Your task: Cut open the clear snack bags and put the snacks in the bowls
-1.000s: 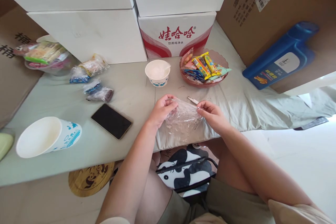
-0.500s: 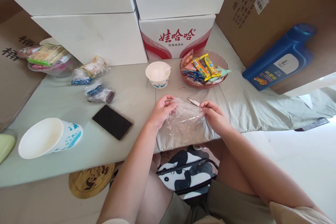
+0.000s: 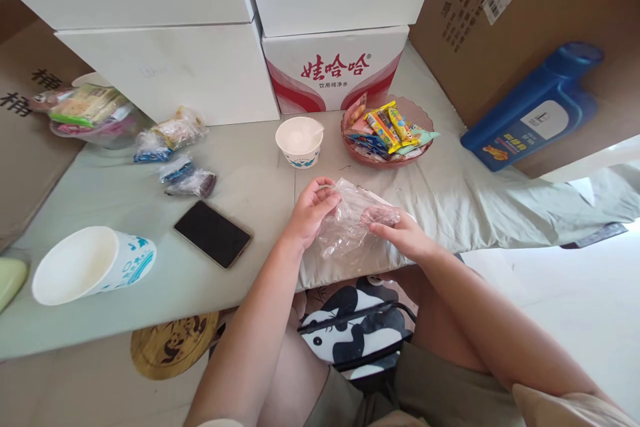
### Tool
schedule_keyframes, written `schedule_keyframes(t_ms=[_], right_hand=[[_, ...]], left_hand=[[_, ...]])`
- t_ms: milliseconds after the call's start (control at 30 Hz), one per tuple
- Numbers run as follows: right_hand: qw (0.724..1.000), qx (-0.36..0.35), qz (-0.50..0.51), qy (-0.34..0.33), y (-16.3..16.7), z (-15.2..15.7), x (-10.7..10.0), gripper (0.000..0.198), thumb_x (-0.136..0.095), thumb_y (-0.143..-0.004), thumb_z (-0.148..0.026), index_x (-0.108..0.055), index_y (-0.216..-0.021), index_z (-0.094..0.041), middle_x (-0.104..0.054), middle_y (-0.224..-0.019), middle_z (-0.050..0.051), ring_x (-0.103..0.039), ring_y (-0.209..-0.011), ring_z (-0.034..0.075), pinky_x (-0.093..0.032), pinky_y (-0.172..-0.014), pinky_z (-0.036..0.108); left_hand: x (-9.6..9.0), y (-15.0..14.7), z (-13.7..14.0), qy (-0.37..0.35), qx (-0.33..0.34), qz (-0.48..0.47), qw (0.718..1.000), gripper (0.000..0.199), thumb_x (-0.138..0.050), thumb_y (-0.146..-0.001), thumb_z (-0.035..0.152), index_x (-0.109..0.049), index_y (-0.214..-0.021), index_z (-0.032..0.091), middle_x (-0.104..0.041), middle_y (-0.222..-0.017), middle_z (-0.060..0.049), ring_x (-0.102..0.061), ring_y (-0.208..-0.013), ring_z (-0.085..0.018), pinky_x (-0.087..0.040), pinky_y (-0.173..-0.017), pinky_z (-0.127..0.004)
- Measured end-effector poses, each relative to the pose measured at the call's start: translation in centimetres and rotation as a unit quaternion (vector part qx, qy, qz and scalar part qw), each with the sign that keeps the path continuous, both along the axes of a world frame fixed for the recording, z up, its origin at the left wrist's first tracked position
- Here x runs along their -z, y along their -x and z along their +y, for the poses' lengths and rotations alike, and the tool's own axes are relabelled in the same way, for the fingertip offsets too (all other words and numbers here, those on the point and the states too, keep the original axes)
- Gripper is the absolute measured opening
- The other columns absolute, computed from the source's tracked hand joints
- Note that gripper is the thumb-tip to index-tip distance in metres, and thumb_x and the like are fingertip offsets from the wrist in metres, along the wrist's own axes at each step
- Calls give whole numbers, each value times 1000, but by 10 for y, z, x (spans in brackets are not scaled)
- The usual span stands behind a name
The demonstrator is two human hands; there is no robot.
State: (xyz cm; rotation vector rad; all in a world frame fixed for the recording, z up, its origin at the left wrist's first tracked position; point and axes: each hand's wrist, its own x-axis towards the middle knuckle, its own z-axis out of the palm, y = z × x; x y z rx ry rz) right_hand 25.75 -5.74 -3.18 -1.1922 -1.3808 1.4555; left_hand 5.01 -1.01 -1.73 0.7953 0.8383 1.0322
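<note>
Over the counter (image 3: 260, 170) — left fingers (image 3: 327, 201) pinch clear plastic (image 3: 345, 219), right fingers (image 3: 385, 231) grip it — apparently to hold it spread.

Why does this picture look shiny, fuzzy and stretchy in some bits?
Head view: light glints off the clear plastic; head view: the floor at right is washed-out bright; head view: the packets at far left look soft; head view: the big paper cup looks stretched, probably by a wide lens.
</note>
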Motion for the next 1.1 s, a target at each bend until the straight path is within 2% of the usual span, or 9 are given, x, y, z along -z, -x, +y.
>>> schedule_keyframes(t_ms=[67,133,200,300,433,533,700,900,1100], right_hand=[[999,2,-35,-23,0,0,-3,34,-72,-79,-55,-69,-80,-21,-69,-81,4,-61,-79,21,-48,-76,34],[998,17,-37,-39,0,1,-5,34,-69,-81,-55,-70,-77,-21,-68,-79,4,-61,-78,20,-48,-75,34],[999,20,-17,-40,1,1,-4,34,-69,-81,-55,-70,-76,-21,-69,-79,4,-62,-79,20,-49,-77,34],[998,38,48,-14,2,0,-1,35,-70,-79,-57,-69,-78,-22,-69,-79,3,-62,-76,19,-49,-75,33],[984,74,153,60,4,-1,2,46,-73,-72,-64,-67,-97,-26,-72,-85,3,-65,-73,19,-51,-69,33],[984,75,129,97,6,-1,2,52,-79,-66,-60,-64,-104,-27,-72,-89,4,-66,-72,21,-52,-64,33],[992,78,8,98,8,1,0,33,-75,-71,-45,-66,-92,-21,-68,-72,1,-60,-65,17,-47,-63,31],[985,135,43,99,9,3,1,30,-73,-67,-46,-64,-79,-21,-62,-68,-2,-54,-63,13,-42,-64,28],[989,108,19,103,8,2,0,31,-71,-68,-49,-62,-74,-20,-60,-64,-1,-51,-60,13,-40,-61,28]], left_hand=[[-1,1,-1,26,11,-15,999,53,-89,-58,33,-59,-100,19,-64,-73,6,-56,-60,-5,-44,-59,-18],[-1,2,-1,58,45,-25,997,56,-91,-55,32,-62,-101,19,-68,-80,3,-62,-70,-8,-48,-66,-20],[1,4,-1,83,108,-13,991,53,-91,-56,33,-65,-99,17,-71,-88,-1,-66,-80,-12,-51,-71,-23],[5,4,-1,87,172,36,981,45,-89,-60,38,-65,-90,14,-72,-89,-5,-66,-75,-13,-51,-68,-24],[8,-3,-2,11,99,120,988,40,-81,-68,42,-57,-88,18,-70,-81,0,-64,-64,-11,-47,-60,-22],[9,-6,-3,-36,70,183,980,32,-72,-78,42,-51,-89,21,-69,-81,0,-65,-61,-12,-46,-57,-22],[11,-7,-3,-64,76,218,971,23,-65,-83,38,-48,-88,22,-67,-78,1,-64,-59,-11,-47,-56,-23],[9,-6,-4,-56,88,226,969,20,-62,-85,35,-48,-87,22,-67,-70,2,-60,-55,-10,-47,-55,-22],[10,-7,-3,-53,91,215,971,20,-63,-85,35,-47,-87,22,-68,-72,2,-59,-55,-10,-48,-56,-22]])
